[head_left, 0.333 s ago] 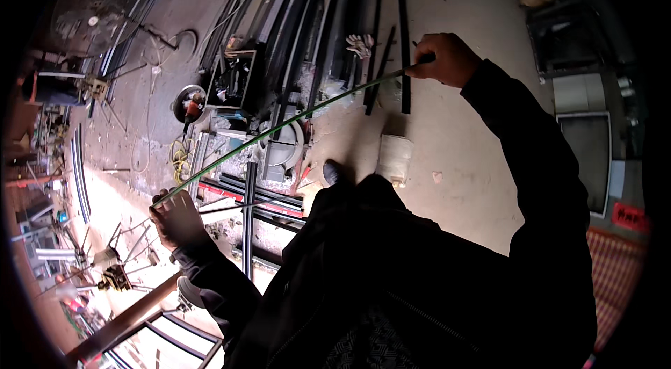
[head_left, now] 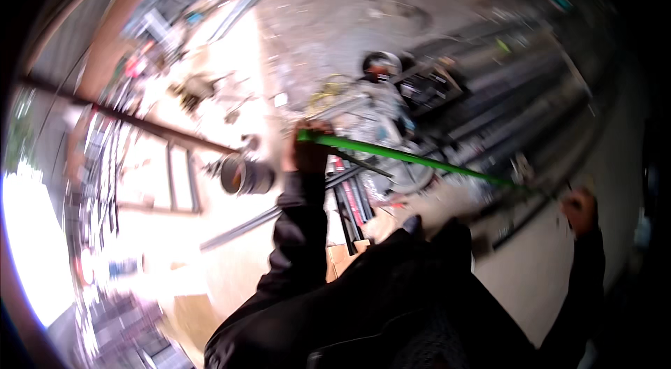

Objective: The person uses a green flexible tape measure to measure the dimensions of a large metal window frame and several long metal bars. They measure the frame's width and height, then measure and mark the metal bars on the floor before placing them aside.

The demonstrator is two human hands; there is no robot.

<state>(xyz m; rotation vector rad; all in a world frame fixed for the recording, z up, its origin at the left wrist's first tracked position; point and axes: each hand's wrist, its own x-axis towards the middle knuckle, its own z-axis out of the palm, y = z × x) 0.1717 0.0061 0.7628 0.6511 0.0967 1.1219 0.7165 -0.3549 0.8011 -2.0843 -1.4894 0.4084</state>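
Note:
A long, thin, bright green strip (head_left: 405, 154) stretches across in front of me, sloping down to the right. Closed around its left end is my left hand (head_left: 307, 154), where the strip looks widest. My right hand (head_left: 580, 211) is closed at the far right, in line with the strip's other end. Blur and shadow darken the last stretch beside that hand, so the exact grip there is hard to make out. Below the strip, past my left hand, dark metal profiles (head_left: 347, 205) lie on the floor.
Many long dark profiles (head_left: 517, 96) lie on the floor to the right. A round pan (head_left: 381, 65) sits beside a dark box (head_left: 433, 86). Left of my left arm stand a bucket (head_left: 246, 176) and a brown bar (head_left: 164, 133). Bright light floods the left side.
My view has swung left, so the scene has shifted right and turned. The strip now slopes down to the right instead of up, and my right hand appears lower and farther right.

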